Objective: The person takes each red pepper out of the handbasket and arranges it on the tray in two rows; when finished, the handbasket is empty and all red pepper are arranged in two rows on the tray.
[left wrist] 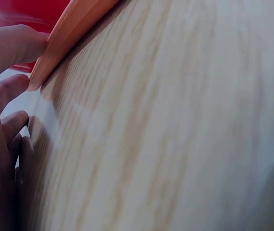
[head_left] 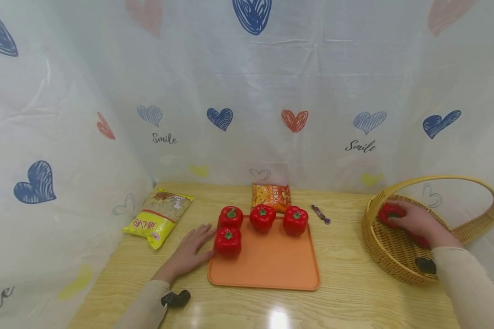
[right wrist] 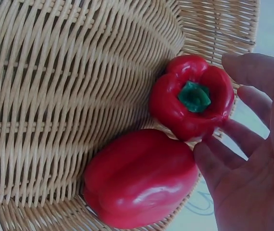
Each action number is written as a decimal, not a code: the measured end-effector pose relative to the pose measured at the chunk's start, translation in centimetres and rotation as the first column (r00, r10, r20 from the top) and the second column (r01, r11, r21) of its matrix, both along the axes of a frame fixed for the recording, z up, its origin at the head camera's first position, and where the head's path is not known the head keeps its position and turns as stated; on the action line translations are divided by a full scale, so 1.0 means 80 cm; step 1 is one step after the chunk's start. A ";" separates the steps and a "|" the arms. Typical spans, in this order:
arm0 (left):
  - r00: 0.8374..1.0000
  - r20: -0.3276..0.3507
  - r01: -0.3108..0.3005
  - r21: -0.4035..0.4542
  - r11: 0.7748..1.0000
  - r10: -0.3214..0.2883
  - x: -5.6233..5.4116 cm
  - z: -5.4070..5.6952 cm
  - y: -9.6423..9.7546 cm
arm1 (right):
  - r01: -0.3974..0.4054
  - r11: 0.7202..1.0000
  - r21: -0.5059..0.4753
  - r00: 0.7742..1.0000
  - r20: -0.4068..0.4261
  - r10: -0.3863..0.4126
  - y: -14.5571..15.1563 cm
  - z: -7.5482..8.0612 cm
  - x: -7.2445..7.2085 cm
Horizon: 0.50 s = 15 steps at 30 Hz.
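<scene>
In the head view, my left hand (head_left: 191, 251) rests at the left edge of an orange tray (head_left: 276, 269), fingers extended. The left wrist view shows its thumb against the tray's rim (left wrist: 65, 41), next to a red bell pepper (left wrist: 31, 12). Several red bell peppers stand along the tray's back and left, one at the front left (head_left: 228, 242). Inside a wicker basket (head_left: 378, 251) at the right, my right hand (head_left: 417, 221) holds a red bell pepper (right wrist: 192, 96) between thumb and fingers. A second red bell pepper (right wrist: 142, 180) lies on its side against it.
A yellow bag of noodles (head_left: 160, 217) lies left of the tray. Behind the tray is an orange snack packet (head_left: 271, 196), with a small purple-wrapped candy (head_left: 320, 214) to its right. The basket's tall handle (head_left: 436, 177) arches above the right hand. A white patterned curtain (head_left: 247, 151) hangs behind the table.
</scene>
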<state>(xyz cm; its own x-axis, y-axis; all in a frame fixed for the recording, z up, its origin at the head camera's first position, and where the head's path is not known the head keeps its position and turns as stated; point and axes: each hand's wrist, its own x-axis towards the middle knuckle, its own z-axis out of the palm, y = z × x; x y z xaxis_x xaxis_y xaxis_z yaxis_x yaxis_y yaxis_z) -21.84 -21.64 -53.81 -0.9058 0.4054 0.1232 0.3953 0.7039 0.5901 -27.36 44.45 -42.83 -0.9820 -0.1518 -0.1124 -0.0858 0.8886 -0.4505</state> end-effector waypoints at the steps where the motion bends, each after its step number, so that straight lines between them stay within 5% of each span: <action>1: 1.000 -0.001 0.001 -0.001 1.000 -0.001 0.000 0.000 0.000 | -0.002 1.000 -0.005 1.000 -0.001 0.002 0.000 -0.001 0.000; 15: 0.999 -0.044 0.014 0.002 1.000 -0.014 0.001 0.002 0.003 | -0.042 0.998 0.037 0.994 -0.098 0.046 0.000 -0.011 -0.002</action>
<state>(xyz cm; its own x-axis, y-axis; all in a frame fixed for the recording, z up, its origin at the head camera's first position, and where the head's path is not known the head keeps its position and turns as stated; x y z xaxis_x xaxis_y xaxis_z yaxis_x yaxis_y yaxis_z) -21.73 -21.42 -53.64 -0.8939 0.4173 0.1638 0.4305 0.6970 0.5734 -27.53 44.42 -43.69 -0.9810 -0.1928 -0.0206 -0.1679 0.8978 -0.4071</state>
